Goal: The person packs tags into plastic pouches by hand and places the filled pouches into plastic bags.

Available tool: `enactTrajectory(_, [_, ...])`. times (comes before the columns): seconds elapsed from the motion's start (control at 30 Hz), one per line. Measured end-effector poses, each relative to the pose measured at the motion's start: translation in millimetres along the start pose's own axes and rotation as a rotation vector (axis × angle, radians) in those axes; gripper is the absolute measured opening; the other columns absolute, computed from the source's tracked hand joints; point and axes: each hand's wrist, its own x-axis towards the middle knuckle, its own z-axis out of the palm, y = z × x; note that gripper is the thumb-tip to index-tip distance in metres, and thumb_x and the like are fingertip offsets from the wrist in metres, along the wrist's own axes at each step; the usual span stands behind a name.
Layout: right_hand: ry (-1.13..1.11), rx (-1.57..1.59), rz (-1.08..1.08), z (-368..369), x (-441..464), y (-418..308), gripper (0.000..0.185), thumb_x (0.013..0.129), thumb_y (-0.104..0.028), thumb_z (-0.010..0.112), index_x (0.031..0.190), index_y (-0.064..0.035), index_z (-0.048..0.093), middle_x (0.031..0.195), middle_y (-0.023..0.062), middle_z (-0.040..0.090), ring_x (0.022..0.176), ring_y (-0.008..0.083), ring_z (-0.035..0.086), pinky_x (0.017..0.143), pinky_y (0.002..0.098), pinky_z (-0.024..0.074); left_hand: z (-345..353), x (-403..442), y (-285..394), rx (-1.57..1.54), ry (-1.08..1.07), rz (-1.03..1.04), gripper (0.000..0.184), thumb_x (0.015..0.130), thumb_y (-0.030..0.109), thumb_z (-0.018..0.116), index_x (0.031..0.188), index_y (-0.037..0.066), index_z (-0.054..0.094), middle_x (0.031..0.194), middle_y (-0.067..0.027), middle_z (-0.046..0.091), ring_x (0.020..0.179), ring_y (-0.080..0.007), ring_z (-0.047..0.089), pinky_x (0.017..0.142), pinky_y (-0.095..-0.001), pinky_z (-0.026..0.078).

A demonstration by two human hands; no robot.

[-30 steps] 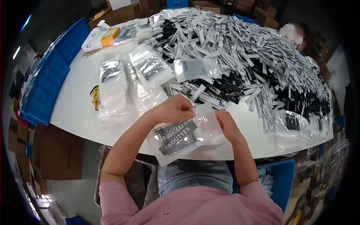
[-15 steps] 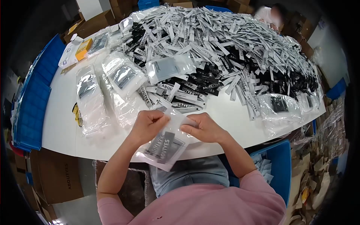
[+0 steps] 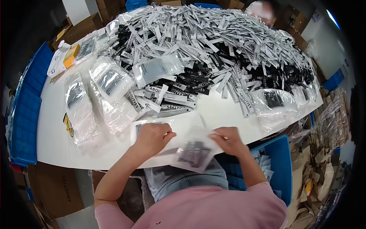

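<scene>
A filled pouch (image 3: pixel 193 153) with dark sachets inside hangs from my right hand (image 3: pixel 228 140), its top corner pinched between thumb and fingers; it is blurred by motion. My left hand (image 3: pixel 153 138) is closed above a flat translucent bag (image 3: pixel 183 124) on the table; whether anything is between its fingers is hidden. Beyond my hands lies a large heap of black and white sachets (image 3: pixel 198 34) marked ABOUTYES. One pouch (image 3: pixel 156 70) rests on the heap's near left edge. Stacks of pouches in clear wrap (image 3: pixel 113 82) lie to the left.
A blue bin (image 3: pixel 284 164) with filled pouches stands below the table's right edge. Blue crates (image 3: pixel 24 114) line the left side. Wrapped pouches (image 3: pixel 273 100) lie at the table's right. A person (image 3: pixel 261 9) is at the far side. A carton (image 3: pixel 57 187) stands lower left.
My hands have moved apart. The filled pouch has gone right with my right hand, away from my left. A flat bag now shows on the table by my left hand. The view has shifted.
</scene>
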Motion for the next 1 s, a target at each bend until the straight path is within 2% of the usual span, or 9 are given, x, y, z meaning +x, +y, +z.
enactTrajectory(0.13, [0.061, 0.000, 0.676, -115, -110, 73, 0.017, 0.078, -0.012, 0.060, 0.068, 0.0024, 0.061, 0.055, 0.0080, 0.054, 0.048, 0.0166, 0.047, 0.048, 0.0283, 0.0380, -2, -26, -24, -0.052, -0.072, -0.184, 0.014, 0.071, 0.017, 0.068, 0.076, 0.006, 0.061, 0.072, -0.0091, 0.060, 0.070, -0.0280, 0.059, 0.061, -0.0369, 0.047])
enactTrajectory(0.23, [0.078, -0.592, 0.715, -152, -151, 80, 0.019, 0.079, -0.015, 0.061, 0.076, 0.0028, 0.062, 0.066, 0.0113, 0.061, 0.056, 0.0233, 0.056, 0.052, 0.0315, 0.0438, 10, -41, -26, 0.045, -0.012, -0.032, 0.027, 0.068, 0.019, 0.072, 0.090, 0.007, 0.061, 0.093, -0.0100, 0.059, 0.093, -0.0290, 0.054, 0.078, -0.0386, 0.045])
enactTrajectory(0.33, [0.550, -0.574, 0.485, -136, -128, 97, 0.024, 0.078, -0.016, 0.064, 0.096, -0.0009, 0.062, 0.092, 0.0174, 0.062, 0.074, 0.0275, 0.062, 0.064, 0.0333, 0.0488, 19, -37, -11, 0.132, -0.039, -0.021, 0.043, 0.063, 0.020, 0.074, 0.102, 0.009, 0.057, 0.110, -0.0118, 0.050, 0.108, -0.0311, 0.046, 0.089, -0.0417, 0.039])
enactTrajectory(0.47, [0.200, -0.311, 0.097, -42, -2, 81, 0.017, 0.078, -0.009, 0.064, 0.094, -0.0032, 0.064, 0.085, 0.0121, 0.063, 0.074, 0.0241, 0.062, 0.065, 0.0313, 0.0492, 44, -21, -2, 0.194, -0.025, -0.015, 0.049, 0.061, 0.021, 0.075, 0.103, 0.006, 0.056, 0.111, -0.0144, 0.048, 0.109, -0.0315, 0.046, 0.092, -0.0417, 0.037])
enactTrajectory(0.6, [0.318, -0.553, -0.261, 34, 117, 97, 0.015, 0.079, -0.011, 0.057, 0.092, -0.0087, 0.064, 0.093, 0.0062, 0.061, 0.091, 0.0251, 0.056, 0.079, 0.0372, 0.0453, 53, -19, -3, 0.138, 0.057, 0.020, 0.047, 0.063, 0.023, 0.074, 0.102, 0.004, 0.055, 0.112, -0.0137, 0.051, 0.109, -0.0320, 0.047, 0.093, -0.0427, 0.037])
enactTrajectory(0.73, [0.031, -0.747, -0.198, 33, 166, 123, 0.013, 0.081, -0.013, 0.055, 0.090, -0.0064, 0.061, 0.093, 0.0068, 0.059, 0.091, 0.0263, 0.053, 0.080, 0.0391, 0.0438, 63, -37, -15, 0.198, 0.167, 0.098, 0.048, 0.063, 0.020, 0.074, 0.104, 0.005, 0.055, 0.112, -0.0125, 0.053, 0.109, -0.0321, 0.049, 0.093, -0.0447, 0.038])
enactTrajectory(0.87, [0.320, -0.415, -0.224, 27, 165, 103, 0.014, 0.083, -0.020, 0.055, 0.090, -0.0075, 0.056, 0.083, 0.0114, 0.059, 0.080, 0.0293, 0.056, 0.072, 0.0391, 0.0447, 68, -43, -20, 0.206, 0.222, 0.136, 0.044, 0.065, 0.022, 0.072, 0.103, 0.005, 0.057, 0.112, -0.0127, 0.055, 0.110, -0.0316, 0.050, 0.095, -0.0459, 0.036])
enactTrajectory(0.93, [0.182, 0.076, 0.122, 30, 159, 62, 0.021, 0.083, -0.027, 0.057, 0.091, -0.0071, 0.053, 0.077, 0.0129, 0.060, 0.071, 0.0309, 0.058, 0.066, 0.0407, 0.0447, 69, -41, -19, 0.219, 0.215, 0.129, 0.042, 0.067, 0.023, 0.071, 0.102, 0.005, 0.057, 0.111, -0.0124, 0.056, 0.108, -0.0312, 0.051, 0.095, -0.0456, 0.036])
enactTrajectory(1.0, [0.009, -0.105, -0.123, 51, 156, 39, 0.028, 0.079, -0.032, 0.062, 0.091, -0.0072, 0.053, 0.074, 0.0120, 0.060, 0.069, 0.0305, 0.060, 0.061, 0.0403, 0.0457, 69, -40, -19, 0.213, 0.219, 0.125, 0.043, 0.067, 0.023, 0.071, 0.103, 0.005, 0.057, 0.111, -0.0124, 0.055, 0.109, -0.0312, 0.051, 0.095, -0.0454, 0.036])
